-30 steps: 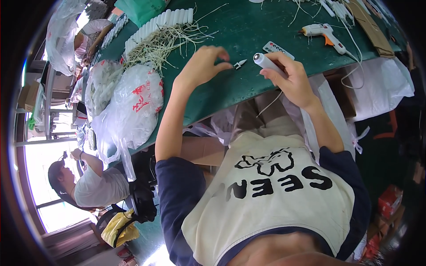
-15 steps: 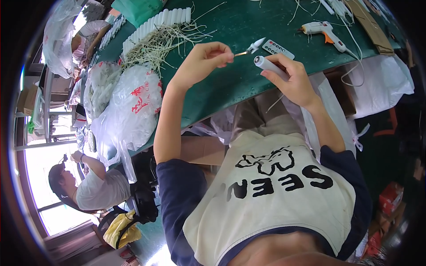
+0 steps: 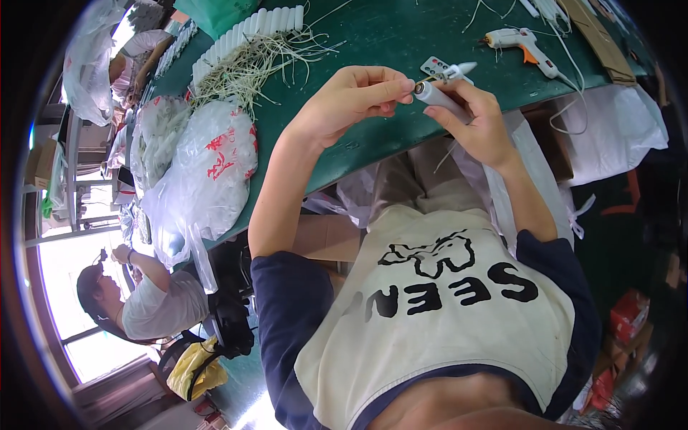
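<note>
A white candle-like tube (image 3: 446, 102) lies in my right hand (image 3: 479, 123), whose fingers and thumb wrap round it. Its open end faces up and left. Right at that end, the thumb and fingers of my left hand (image 3: 362, 99) are pinched together on a thin copper-coloured piece (image 3: 419, 87), mostly hidden by the fingertips. Just beyond the right index finger shows a white flame-shaped bulb (image 3: 462, 70) on a small base; its link to the copper-coloured piece is hard to see. A small remote control (image 3: 432, 66) lies behind it on the green table (image 3: 373, 43), partly covered.
A white glue gun (image 3: 512, 41) with an orange trigger and cord lies at the right. To the left are a row of white tubes (image 3: 251, 27) with a tangle of thin wires (image 3: 251, 72) and clear plastic bags (image 3: 204, 168). Another person (image 3: 154, 297) sits at far left.
My left hand has moved right, bringing its pinch to the tube's open end. The flame-shaped bulb has shifted right, above my right fingers. The right hand still holds the tube.
</note>
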Motion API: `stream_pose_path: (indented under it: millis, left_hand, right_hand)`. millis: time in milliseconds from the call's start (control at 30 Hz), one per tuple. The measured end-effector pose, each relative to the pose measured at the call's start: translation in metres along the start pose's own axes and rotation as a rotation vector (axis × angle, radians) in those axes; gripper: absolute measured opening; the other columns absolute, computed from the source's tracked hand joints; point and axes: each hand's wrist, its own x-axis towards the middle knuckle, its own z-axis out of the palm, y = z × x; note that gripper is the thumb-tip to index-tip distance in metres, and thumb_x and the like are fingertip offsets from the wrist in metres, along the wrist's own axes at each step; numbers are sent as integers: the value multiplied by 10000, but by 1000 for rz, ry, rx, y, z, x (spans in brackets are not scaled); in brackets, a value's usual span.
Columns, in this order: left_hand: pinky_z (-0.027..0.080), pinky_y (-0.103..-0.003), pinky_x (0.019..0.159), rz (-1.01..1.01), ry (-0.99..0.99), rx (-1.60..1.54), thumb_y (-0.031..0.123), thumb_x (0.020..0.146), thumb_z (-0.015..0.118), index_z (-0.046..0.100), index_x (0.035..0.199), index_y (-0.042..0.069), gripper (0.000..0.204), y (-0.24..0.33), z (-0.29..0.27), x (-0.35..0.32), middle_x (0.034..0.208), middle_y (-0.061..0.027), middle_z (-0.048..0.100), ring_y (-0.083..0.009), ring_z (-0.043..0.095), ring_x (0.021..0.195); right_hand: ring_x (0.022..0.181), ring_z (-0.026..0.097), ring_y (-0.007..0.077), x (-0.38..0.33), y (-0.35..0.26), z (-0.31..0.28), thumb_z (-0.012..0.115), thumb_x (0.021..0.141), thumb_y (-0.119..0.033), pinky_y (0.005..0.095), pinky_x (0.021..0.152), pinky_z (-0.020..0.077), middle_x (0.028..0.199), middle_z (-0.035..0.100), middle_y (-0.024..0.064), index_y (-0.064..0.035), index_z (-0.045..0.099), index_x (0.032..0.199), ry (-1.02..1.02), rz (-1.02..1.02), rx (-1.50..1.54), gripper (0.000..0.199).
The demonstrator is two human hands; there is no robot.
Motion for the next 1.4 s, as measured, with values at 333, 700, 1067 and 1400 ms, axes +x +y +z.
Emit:
stream_pose_path:
  millis: [333,700,1067,1400]
  left_hand:
    - [407,-232,697,-43,-212,-244,179,822,589,482,1023,53,261,-8,-1,2,732,25,501,-60,454,653]
    - [415,-249,683,-61,-290,-230,230,842,544,472,1056,50,289,-7,4,1,665,-4,523,-103,486,633]
    - [467,-283,763,16,-471,-241,169,856,512,484,1147,-35,357,-15,2,2,932,-215,608,-176,611,753]
    - [466,-295,696,63,-357,-193,158,849,491,522,1049,-26,274,-22,6,1,863,-216,623,-191,595,696]
  right_hand:
    - [698,552,99,1,-2,1,653,744,-84,208,622,422,780,605,71,20,555,930,-49,-32,72,235]
    - [747,560,96,-2,2,1,645,730,-29,212,657,439,826,599,66,13,540,961,-79,38,125,258]
    - [882,538,108,-6,17,1,623,681,54,264,791,434,926,552,44,-33,423,1053,-163,203,505,431]
    - [898,536,111,0,18,-4,666,715,-27,252,792,419,947,564,65,-48,430,943,-256,245,482,328]
